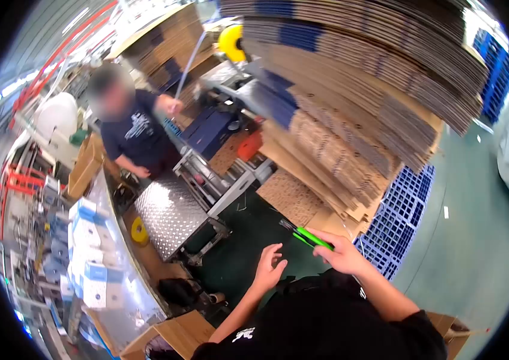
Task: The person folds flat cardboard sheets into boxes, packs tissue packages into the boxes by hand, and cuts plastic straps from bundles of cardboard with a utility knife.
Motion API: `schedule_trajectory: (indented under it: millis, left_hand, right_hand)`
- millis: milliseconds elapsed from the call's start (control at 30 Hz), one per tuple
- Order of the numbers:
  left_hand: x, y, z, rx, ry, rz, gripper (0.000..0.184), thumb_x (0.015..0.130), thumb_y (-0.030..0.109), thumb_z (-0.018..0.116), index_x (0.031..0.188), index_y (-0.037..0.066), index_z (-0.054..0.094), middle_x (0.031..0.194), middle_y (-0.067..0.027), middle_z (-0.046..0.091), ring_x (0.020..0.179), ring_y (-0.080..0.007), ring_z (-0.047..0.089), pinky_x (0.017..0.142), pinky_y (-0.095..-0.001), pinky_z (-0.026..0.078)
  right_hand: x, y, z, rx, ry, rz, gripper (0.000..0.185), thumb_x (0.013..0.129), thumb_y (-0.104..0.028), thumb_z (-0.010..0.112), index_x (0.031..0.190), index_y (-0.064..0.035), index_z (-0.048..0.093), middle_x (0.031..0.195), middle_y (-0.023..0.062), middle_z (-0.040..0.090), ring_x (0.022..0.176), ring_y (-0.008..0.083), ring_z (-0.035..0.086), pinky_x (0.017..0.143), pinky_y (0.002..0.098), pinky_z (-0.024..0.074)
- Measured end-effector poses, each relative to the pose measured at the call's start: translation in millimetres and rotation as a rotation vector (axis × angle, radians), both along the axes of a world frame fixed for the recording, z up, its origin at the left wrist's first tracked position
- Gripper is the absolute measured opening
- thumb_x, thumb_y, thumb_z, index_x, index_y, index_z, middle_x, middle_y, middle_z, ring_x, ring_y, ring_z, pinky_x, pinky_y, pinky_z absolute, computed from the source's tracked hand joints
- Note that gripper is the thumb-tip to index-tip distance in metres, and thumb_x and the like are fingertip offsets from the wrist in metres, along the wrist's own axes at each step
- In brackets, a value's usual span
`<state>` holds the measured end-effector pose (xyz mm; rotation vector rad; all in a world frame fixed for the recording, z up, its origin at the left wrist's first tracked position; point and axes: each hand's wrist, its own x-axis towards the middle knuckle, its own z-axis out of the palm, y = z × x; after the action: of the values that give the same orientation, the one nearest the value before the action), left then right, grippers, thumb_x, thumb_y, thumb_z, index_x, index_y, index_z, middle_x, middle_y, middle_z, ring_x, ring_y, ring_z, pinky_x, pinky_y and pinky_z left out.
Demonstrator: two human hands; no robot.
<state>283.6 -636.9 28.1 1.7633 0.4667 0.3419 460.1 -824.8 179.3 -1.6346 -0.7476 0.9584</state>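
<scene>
My right hand [343, 254] is closed around a pair of green-handled pliers [314, 237]. Their dark metal head points up and to the left, away from my body. To the left of the tool, my left hand [269, 269] is raised with its fingers apart and slightly curled, holding nothing. Both hands are in front of my torso, above the dark green floor [236, 252]. Beyond the pliers stand flattened cardboard boxes [350, 150], stacked on a blue plastic pallet [395, 213].
A co-worker [137, 132] stands beyond a metal-plate platform [170, 219] at a strapping machine with a dark blue box [209, 132]. White-and-blue packages [95, 285] lie on the table at left. Open cardboard boxes [185, 333] are close by my left side.
</scene>
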Motion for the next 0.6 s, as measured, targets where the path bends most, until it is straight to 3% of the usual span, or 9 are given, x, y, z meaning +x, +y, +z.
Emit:
schedule_trajectory:
  millis: [133,300,367,433,500,533,567,600]
  left_hand:
    - [-58.9,27.7,-14.9,0.005,0.075,0.117,0.054,0.087,0.009,0.071,0.139,0.007,0.056,0.133,-0.0139,0.057,0.110,-0.0252,0.066,0.094,-0.0379,0.052]
    - [-105.4,68.8,-35.4,-0.024,0.149,0.299,0.053,0.087,0.011,0.072,0.138,0.007,0.057,0.129,-0.0148,0.061,0.108,-0.0258,0.067,0.094,-0.0383,0.053]
    - [-115.1,87.5,-39.2,-0.062,0.201,0.414,0.053,0.087,0.011,0.072,0.137,0.008,0.057,0.129,-0.0146,0.061,0.108,-0.0260,0.068,0.094,-0.0379,0.054]
    - [-121.4,112.8,-41.4,-0.066,0.227,0.459,0.052,0.087,0.011,0.073,0.137,0.008,0.058,0.127,-0.0139,0.062,0.108,-0.0258,0.068,0.094,-0.0373,0.054]
    - [-130.1,140.0,-52.4,-0.112,0.297,0.554,0.051,0.087,0.011,0.072,0.137,0.008,0.058,0.126,-0.0133,0.063,0.108,-0.0252,0.068,0.094,-0.0370,0.054]
    - [-136.9,156.4,-65.9,-0.112,0.290,0.558,0.051,0.089,0.013,0.072,0.137,0.007,0.058,0.127,-0.0137,0.063,0.108,-0.0246,0.067,0.093,-0.0368,0.054]
    - [-146.4,171.4,-75.2,-0.104,0.300,0.557,0.051,0.089,0.013,0.072,0.137,0.007,0.058,0.127,-0.0137,0.063,0.108,-0.0246,0.067,0.093,-0.0368,0.054]
    - [-152.9,188.4,-81.0,-0.211,0.310,0.615,0.051,0.089,0.014,0.073,0.137,0.005,0.058,0.127,-0.0141,0.063,0.108,-0.0243,0.067,0.093,-0.0367,0.054]
  right_hand:
    - [10.2,104.7,-9.7,-0.064,-0.043,0.072,0.053,0.099,-0.010,0.057,0.151,-0.0216,0.052,0.089,-0.0002,0.067,0.073,0.0076,0.056,0.069,0.0240,0.0480]
    - [42.8,236.9,-55.8,0.046,-0.071,0.110,0.055,0.096,-0.005,0.058,0.150,-0.0191,0.054,0.096,0.0009,0.067,0.081,0.0100,0.057,0.076,0.0253,0.0473]
    - [55.5,296.0,-59.4,-0.037,0.109,0.078,0.056,0.093,0.001,0.058,0.147,-0.0165,0.056,0.100,0.0032,0.065,0.090,0.0138,0.059,0.083,0.0285,0.0486]
    - [73.6,360.8,-76.0,-0.045,0.002,0.012,0.058,0.091,0.003,0.056,0.146,-0.0134,0.056,0.106,0.0024,0.068,0.076,0.0067,0.053,0.065,0.0235,0.0450]
    - [119.3,438.8,-126.9,0.075,-0.271,-0.035,0.056,0.090,0.005,0.054,0.144,-0.0101,0.057,0.120,0.0077,0.070,0.091,0.0146,0.063,0.079,0.0281,0.0513]
    - [147.7,475.8,-141.8,0.134,-0.464,-0.070,0.054,0.090,0.005,0.054,0.142,-0.0072,0.058,0.129,0.0111,0.068,0.114,0.0234,0.065,0.097,0.0328,0.0495]
    - [164.0,506.3,-125.7,0.121,-0.424,-0.157,0.050,0.090,0.004,0.053,0.139,-0.0054,0.059,0.132,0.0144,0.067,0.126,0.0289,0.061,0.107,0.0357,0.0445]
    - [196.5,538.6,-132.1,0.110,-0.654,-0.223,0.048,0.091,0.000,0.054,0.138,-0.0067,0.059,0.128,0.0196,0.067,0.121,0.0361,0.063,0.105,0.0400,0.0469]
